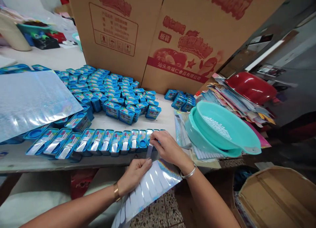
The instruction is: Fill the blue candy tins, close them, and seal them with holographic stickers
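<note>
My left hand is closed on a shiny sheet of clear strip stickers, its thumb near the upper edge. Above it, my right hand pinches one narrow sticker strip that rises from the sheet's edge. Just beyond my hands, a row of small blue plastic boxes runs along the table's front edge. Shiny strips lie across many of their lids. One blue box near my right hand shows a bare round recess in its lid. The row's right end is partly hidden behind my right hand.
Many more blue boxes crowd the table behind the row. A large silvery sheet lies over boxes at left. Tall cardboard cartons stand behind. Turquoise basins with white pellets and a red bowl are at right.
</note>
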The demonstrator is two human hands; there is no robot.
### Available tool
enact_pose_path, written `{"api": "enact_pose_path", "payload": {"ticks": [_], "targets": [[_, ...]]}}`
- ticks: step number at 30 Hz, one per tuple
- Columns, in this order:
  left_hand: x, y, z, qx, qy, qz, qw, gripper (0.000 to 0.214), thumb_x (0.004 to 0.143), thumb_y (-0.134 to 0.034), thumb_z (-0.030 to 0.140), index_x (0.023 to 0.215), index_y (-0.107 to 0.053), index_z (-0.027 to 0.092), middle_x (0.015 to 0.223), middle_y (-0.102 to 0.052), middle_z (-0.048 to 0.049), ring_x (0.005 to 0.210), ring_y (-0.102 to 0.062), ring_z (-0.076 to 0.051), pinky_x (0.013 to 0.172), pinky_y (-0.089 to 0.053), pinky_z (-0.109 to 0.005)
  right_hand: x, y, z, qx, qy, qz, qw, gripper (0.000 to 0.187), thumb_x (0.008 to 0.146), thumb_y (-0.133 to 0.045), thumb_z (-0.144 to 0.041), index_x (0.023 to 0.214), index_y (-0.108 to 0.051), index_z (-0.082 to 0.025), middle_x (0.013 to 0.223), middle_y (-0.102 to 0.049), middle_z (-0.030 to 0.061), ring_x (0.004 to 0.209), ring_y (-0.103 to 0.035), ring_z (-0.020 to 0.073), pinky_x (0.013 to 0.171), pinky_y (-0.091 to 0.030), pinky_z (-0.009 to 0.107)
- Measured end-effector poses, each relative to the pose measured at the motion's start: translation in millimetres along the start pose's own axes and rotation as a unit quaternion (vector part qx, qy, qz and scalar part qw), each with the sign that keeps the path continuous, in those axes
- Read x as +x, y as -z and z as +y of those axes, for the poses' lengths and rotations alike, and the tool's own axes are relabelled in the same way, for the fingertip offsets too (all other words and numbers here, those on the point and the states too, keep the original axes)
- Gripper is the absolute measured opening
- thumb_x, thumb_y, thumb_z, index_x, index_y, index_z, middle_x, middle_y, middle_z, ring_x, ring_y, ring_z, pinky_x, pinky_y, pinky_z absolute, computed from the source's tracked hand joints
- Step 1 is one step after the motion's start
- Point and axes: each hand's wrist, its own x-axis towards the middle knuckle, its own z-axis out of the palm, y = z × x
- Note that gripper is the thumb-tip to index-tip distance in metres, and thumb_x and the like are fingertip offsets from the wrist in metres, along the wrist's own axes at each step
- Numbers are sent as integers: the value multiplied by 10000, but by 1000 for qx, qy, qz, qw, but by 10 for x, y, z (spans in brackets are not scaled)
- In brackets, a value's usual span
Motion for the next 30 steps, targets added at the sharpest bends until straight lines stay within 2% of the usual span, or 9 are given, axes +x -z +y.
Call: {"api": "enact_pose_path", "payload": {"ticks": [6, 10, 16, 18, 21, 24, 25, 27, 30], "targets": [[54, 48, -88, -26, -1, 65, 998, 608, 771, -488, 749, 591, -414, 173, 550, -334, 56, 514, -224, -67, 481, -156, -231, 270, -211, 89, -97, 13, -3, 995, 95, 948, -458, -228, 887, -526, -204, 931, -595, 74, 880, -499, 218, 760, -361, 349], [118, 112, -169, -24, 4, 81, 996, 584, 783, -474, 731, 587, -383, 189, 557, -323, 55, 528, -224, -78, 498, -170, -239, 376, -332, 177, -77, 28, -17, 996, 68, 941, -472, -213, 925, -537, -202, 1060, -599, 90, 999, -493, 231, 836, -372, 371], [268, 262, -223, 44, 32, 152, 987, 494, 730, -520, 664, 582, -434, 200, 615, -457, 6, 629, -346, -139, 583, -294, -273, 454, -463, 309, -30, 23, -17, 999, 45, 897, -551, -192, 879, -513, -209, 939, -580, 40, 920, -493, 200, 816, -361, 341], [228, 267, -180, 58, 41, 125, 990, 493, 751, -499, 658, 584, -426, 200, 606, -439, 11, 619, -333, -134, 569, -282, -271, 461, -467, 323, 2, 18, -13, 1000, 90, 875, -585, -185, 877, -499, -212, 924, -564, 24, 909, -492, 188, 807, -361, 322], [34, 191, -56, 85, 66, -23, 994, 542, 804, -473, 658, 542, -356, 199, 542, -304, 51, 544, -228, -95, 505, -185, -260, 464, -461, 323, 30, 5, -4, 1000, 130, 854, -604, -167, 903, -493, -216, 927, -556, 16, 907, -491, 184, 806, -358, 314], [-187, 91, 89, 98, 30, -142, 985, 478, 847, -529, 575, 634, -533, 147, 562, -298, 65, 539, -229, -80, 494, -166, -239, 459, -468, 318, 44, -1, -5, 999, 133, 846, -606, -167, 907, -499, -218, 932, -557, 19, 908, -491, 189, 806, -356, 315], [-223, 76, 124, 84, 20, -151, 985, 419, 847, -559, 546, 781, -621, 138, 566, -309, 72, 532, -237, -77, 491, -172, -229, 456, -473, 317, 47, -1, -5, 999, 134, 844, -607, -169, 908, -501, -218, 932, -558, 20, 908, -492, 190, 807, -355, 316], [-204, 91, 153, 37, 10, -124, 992, 469, 825, -620, 518, 1120, -627, 152, 569, -358, 83, 513, -268, -71, 493, -211, -209, 448, -484, 318, 52, -3, -1, 999, 142, 841, -611, -169, 914, -500, -219, 937, -561, 20, 915, -496, 192, 818, -355, 317], [-8, 208, 89, -47, -7, -45, 998, 609, 786, -658, 549, 1224, -586, 132, 682, -561, 22, 591, -451, -100, 590, -363, -219, 438, -492, 319, 61, -3, 12, 998, 159, 837, -613, -161, 926, -496, -223, 948, -565, 16, 931, -504, 191, 837, -355, 317]]}}
